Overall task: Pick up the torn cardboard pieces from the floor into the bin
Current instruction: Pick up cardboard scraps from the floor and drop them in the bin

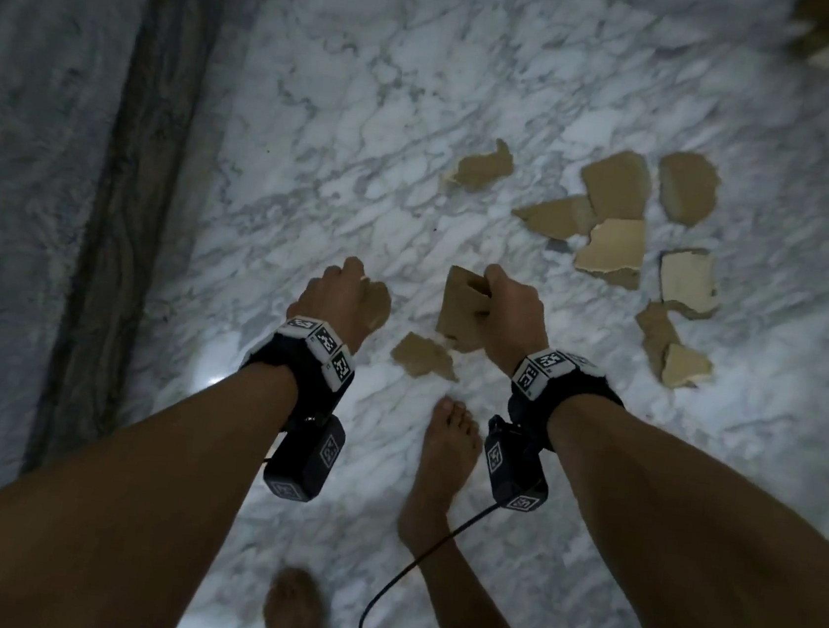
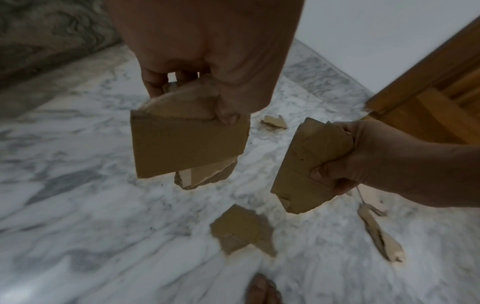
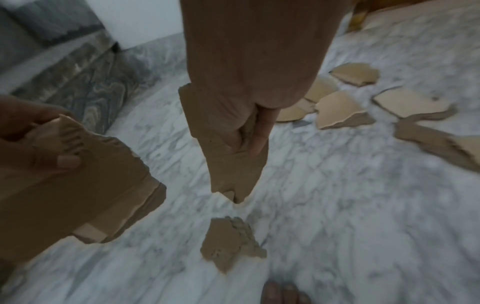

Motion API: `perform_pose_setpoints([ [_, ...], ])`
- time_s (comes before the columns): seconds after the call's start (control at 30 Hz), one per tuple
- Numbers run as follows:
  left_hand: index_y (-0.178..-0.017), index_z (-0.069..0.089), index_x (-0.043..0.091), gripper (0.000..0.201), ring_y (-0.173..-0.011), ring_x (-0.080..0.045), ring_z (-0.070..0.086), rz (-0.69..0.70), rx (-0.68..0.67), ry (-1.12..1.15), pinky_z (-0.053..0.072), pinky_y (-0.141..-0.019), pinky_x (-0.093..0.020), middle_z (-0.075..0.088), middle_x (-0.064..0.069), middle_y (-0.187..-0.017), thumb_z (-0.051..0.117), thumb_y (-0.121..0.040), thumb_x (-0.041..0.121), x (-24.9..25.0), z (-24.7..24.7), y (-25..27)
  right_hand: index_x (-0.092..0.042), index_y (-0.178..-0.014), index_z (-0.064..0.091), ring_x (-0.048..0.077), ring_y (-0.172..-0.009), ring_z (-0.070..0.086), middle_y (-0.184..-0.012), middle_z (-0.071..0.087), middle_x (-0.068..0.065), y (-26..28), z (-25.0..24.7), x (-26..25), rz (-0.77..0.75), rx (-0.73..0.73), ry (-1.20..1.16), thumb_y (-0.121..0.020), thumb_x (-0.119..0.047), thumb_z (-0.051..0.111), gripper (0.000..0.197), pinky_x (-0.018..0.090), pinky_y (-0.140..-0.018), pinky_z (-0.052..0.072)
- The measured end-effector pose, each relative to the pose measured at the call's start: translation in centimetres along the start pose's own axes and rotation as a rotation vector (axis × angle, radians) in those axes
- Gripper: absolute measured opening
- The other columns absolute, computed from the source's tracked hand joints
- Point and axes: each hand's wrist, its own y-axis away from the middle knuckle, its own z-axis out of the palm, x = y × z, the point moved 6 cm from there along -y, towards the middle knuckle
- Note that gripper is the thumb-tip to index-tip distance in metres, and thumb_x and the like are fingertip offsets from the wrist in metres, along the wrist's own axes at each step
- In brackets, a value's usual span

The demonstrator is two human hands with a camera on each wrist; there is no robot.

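1. Both hands are up off the floor [image 1: 317,148], each gripping torn cardboard.
2. Left hand [image 1: 337,297] has its fingers curled round a stack [image 2: 187,144] of brown pieces; in the left wrist view the thumb presses the front piece near its top edge, and a smaller scrap pokes out below it.
3. Right hand [image 1: 510,314] clamps a second stack [image 1: 461,314], thumb on one face and fingers on the other, so the pieces hang edge-down.
4. One scrap [image 1: 423,356] lies on the floor just below and between the two hands, near the toes of a bare foot [image 1: 448,452].
5. Another piece [image 1: 483,166] lies alone farther out toward the middle of the floor.
6. A cluster [image 1: 614,218] of pieces lies to the right of the hands, some touching or overlapping, with two more [image 1: 671,353] nearer the right hand.
7. No bin shows in any view.
8. Wood trim [image 2: 428,92] stands at the floor's far right edge, and a dark veined border [image 1: 128,178] runs along its left side.
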Motion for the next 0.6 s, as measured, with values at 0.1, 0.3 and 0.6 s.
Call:
perform_pose_setpoints([
  [0.1, -0.100, 0.045, 0.010, 0.027, -0.096, -0.033, 0.059, 0.093, -0.019, -0.063, 0.050, -0.084, -0.049, 0.058, -0.015, -0.104, 0.052, -0.092, 0.035, 3.4, -2.2, 3.6, -0.011, -0.085, 0.034, 0.014, -0.052, 0.032, -0.063, 0.031, -0.004, 4.9, -4.2, -0.4, 0.081, 0.078, -0.053, -0.089, -0.003, 0.045, 0.014, 0.029, -0.047, 0.018],
  [0.3, -0.113, 0.047, 0.012, 0.029, -0.092, -0.034, 0.058, 0.260, 0.009, -0.179, 0.044, -0.073, -0.039, 0.055, -0.012, -0.105, 0.056, -0.089, 0.025, 10.9, -5.8, 12.9, -0.011, -0.085, 0.035, 0.026, -0.060, 0.045, -0.067, 0.041, 0.002, 16.6, -12.1, 0.2, 0.270, 0.314, -0.223, -0.085, 0.000, 0.049, 0.017, 0.029, -0.047, 0.028],
  [0.6, -0.111, 0.052, 0.011, 0.024, -0.088, -0.035, 0.059, 0.561, -0.115, -0.181, 0.045, -0.069, -0.038, 0.061, -0.015, -0.101, 0.052, -0.092, 0.026, 26.7, 1.7, 29.0, -0.010, -0.100, 0.042, 0.036, -0.079, 0.061, -0.086, 0.060, 0.013, 37.9, -21.0, 9.9, 0.613, 0.428, -0.272, -0.086, -0.015, 0.058, 0.022, 0.036, -0.058, 0.047],
])
